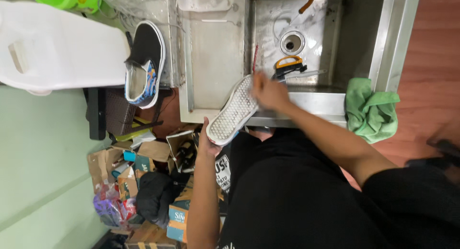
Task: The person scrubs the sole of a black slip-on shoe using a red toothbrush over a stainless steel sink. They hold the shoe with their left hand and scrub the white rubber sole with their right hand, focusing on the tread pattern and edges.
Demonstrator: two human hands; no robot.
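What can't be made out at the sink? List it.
Head view only:
- Right hand: motion-blurred; whatever it grips is unreadable.
- Shoe: only the sole shows; upper faces away.
- Left hand: fingers hidden behind the shoe.
- Orange-handled brush: bristles partly behind the right hand.

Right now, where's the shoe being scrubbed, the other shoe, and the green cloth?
White-soled shoe (233,112), head view, middle of its upturned sole.
Black slip-on shoe (146,50), head view, black upper.
Green cloth (370,110), head view, its crumpled middle.
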